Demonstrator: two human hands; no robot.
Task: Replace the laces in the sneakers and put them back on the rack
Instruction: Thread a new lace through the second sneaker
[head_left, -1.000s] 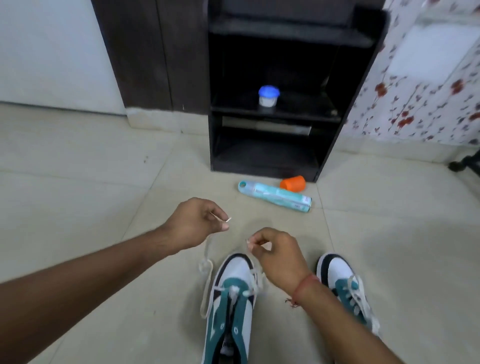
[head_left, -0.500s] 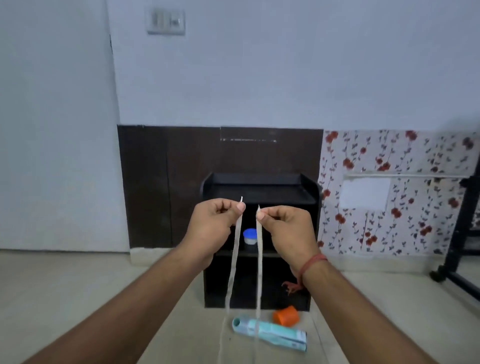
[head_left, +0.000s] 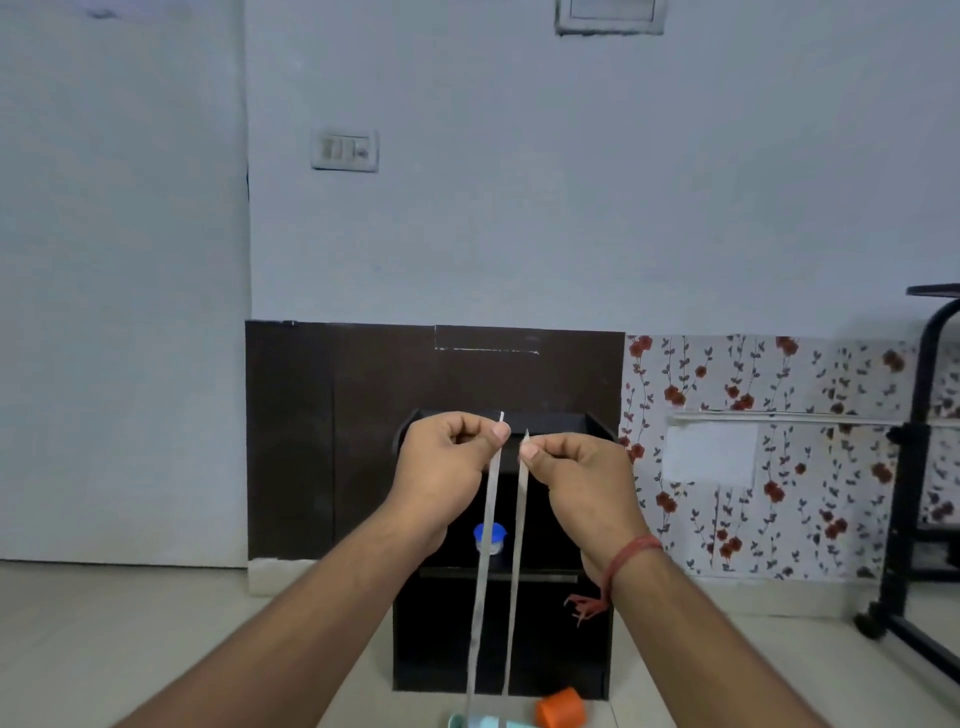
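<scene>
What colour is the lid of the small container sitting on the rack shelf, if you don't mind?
Blue: the small container has a blue lid over a whitish body, seen in the head view between the raised forearms.

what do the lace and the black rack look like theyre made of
Lace: flat woven fabric, probably cotton or polyester; matte pale strands with stiff tips, pinched by left hand and right hand. Rack: likely laminated board; flat, dark, matte panels.

White lace (head_left: 483, 571); black rack (head_left: 561, 639); blue-lidded jar (head_left: 489, 538); orange cup (head_left: 560, 707); red-flowered wallpaper (head_left: 779, 493).
</scene>
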